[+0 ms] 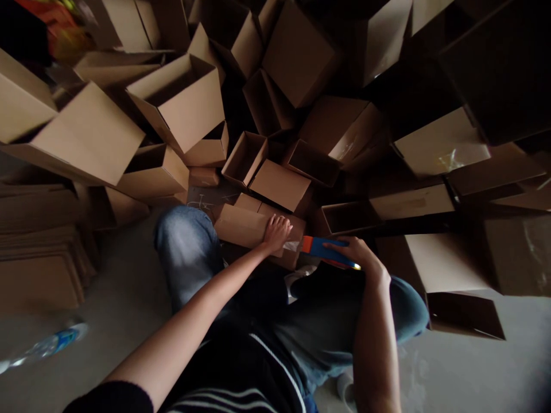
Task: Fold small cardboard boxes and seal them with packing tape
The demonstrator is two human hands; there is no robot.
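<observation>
Nearest the camera is a black shirt with white stripes [217, 397], and beyond it blue jeans [189, 258] with the knees bent and spread apart. Head view: a brown carton [243, 225] lies between the knees, just beyond the lap. Close past its far edge sits a cardboard panel [279, 184], so room ahead is tight. Open cartons [193, 109] crowd the area up to the top of the frame, tilted at various angles. At left, grey floor [129, 287] shows between the left knee and a stack of flattened cardboard [37, 275]; a plastic bottle [55, 343] with a blue label lies nearer the lower left edge. At right, a carton with raised flaps [445, 261] stands just beside the right knee and limits elbow room.

Left hand [278, 234]: laid palm down on the carton's top, toward its right end, fingers extended and grasping nothing; the forearm runs diagonally from the lower left. Right hand [357, 252]: closed around a blue-and-orange tape dispenser [329, 250], wrist bent inward, forearm nearly vertical in the frame. The dispenser's orange end points left at the carton's right end; contact cannot be confirmed. Clear tape [291, 245] shows on the carton between left hand and dispenser.
</observation>
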